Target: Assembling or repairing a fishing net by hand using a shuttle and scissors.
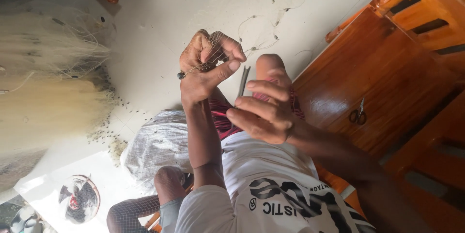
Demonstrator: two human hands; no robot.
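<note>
The left hand (208, 63) is pinching the fine pale mesh fishing net (219, 49), the right hand (264, 114) hovering loosely spread just below that grip (work seemingly midway).

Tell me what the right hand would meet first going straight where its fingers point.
Probably the left hand, at its wrist beside the gripped net; the right hand sits close, though depth is unclear.

Pale floor (160, 5) beside glossy reddish wooden furniture (378, 68), daylight falling across it.
</note>
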